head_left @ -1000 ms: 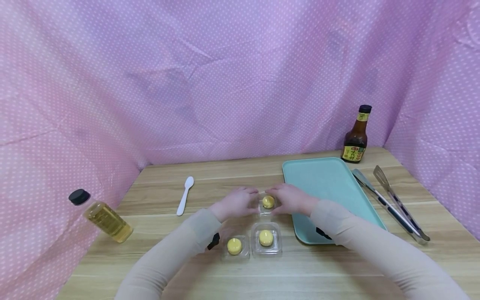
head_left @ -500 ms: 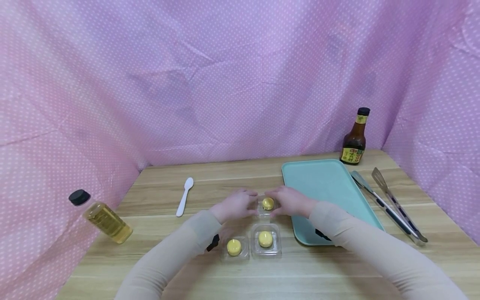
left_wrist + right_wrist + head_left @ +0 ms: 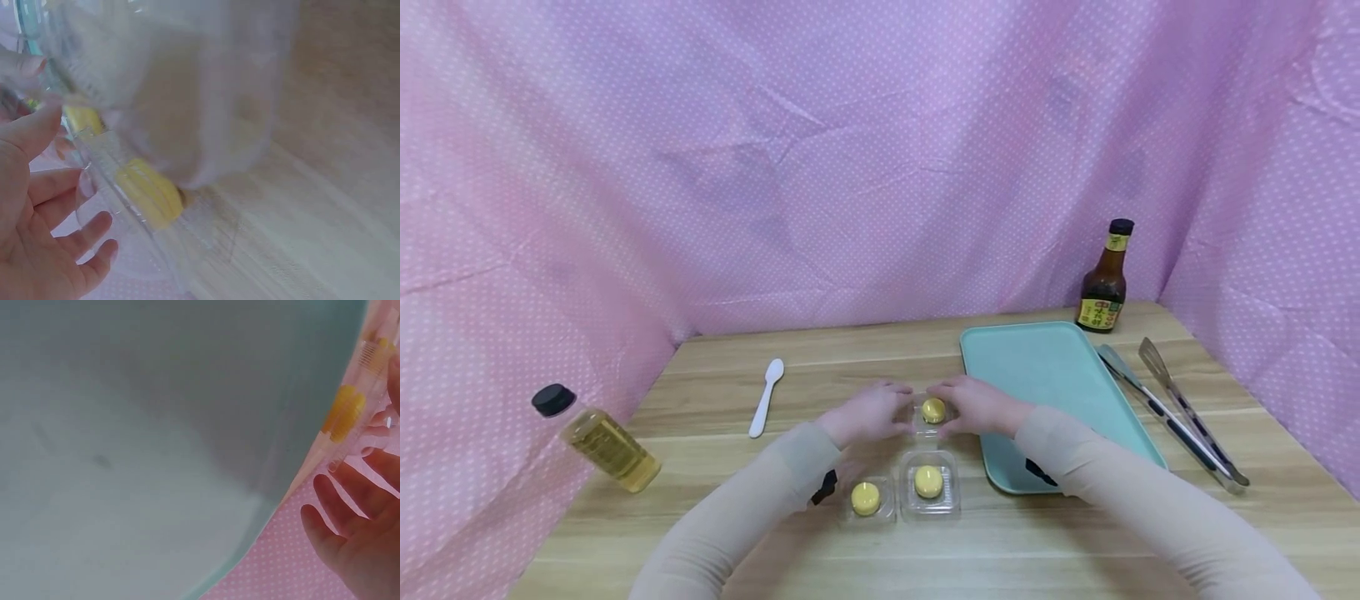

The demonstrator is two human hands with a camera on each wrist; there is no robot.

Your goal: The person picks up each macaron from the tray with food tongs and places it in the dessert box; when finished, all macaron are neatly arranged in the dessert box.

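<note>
A small clear plastic container (image 3: 933, 419) with a yellow pastry (image 3: 933, 409) in it sits on the wooden table (image 3: 715, 533), between both hands. My left hand (image 3: 868, 412) grips its left side and my right hand (image 3: 973, 406) grips its right side. In the left wrist view the thumb and fingers of the left hand (image 3: 44, 206) lie against the clear plastic round the yellow pastry (image 3: 147, 194). The right wrist view shows the right hand (image 3: 356, 537) with fingers spread beside the pastry (image 3: 342, 412). Two more clear containers with yellow pastries (image 3: 865, 498) (image 3: 928, 482) stand nearer to me.
A teal tray (image 3: 1052, 375) lies just right of the hands and fills the right wrist view (image 3: 156, 425). Metal tongs (image 3: 1176, 412) and a dark sauce bottle (image 3: 1102, 279) are at the right. A white spoon (image 3: 766, 397) and a tilted oil bottle (image 3: 595, 437) are at the left. Pink cloth surrounds the table.
Both hands stay on the far clear container with barely any movement. The head view has shifted slightly.
</note>
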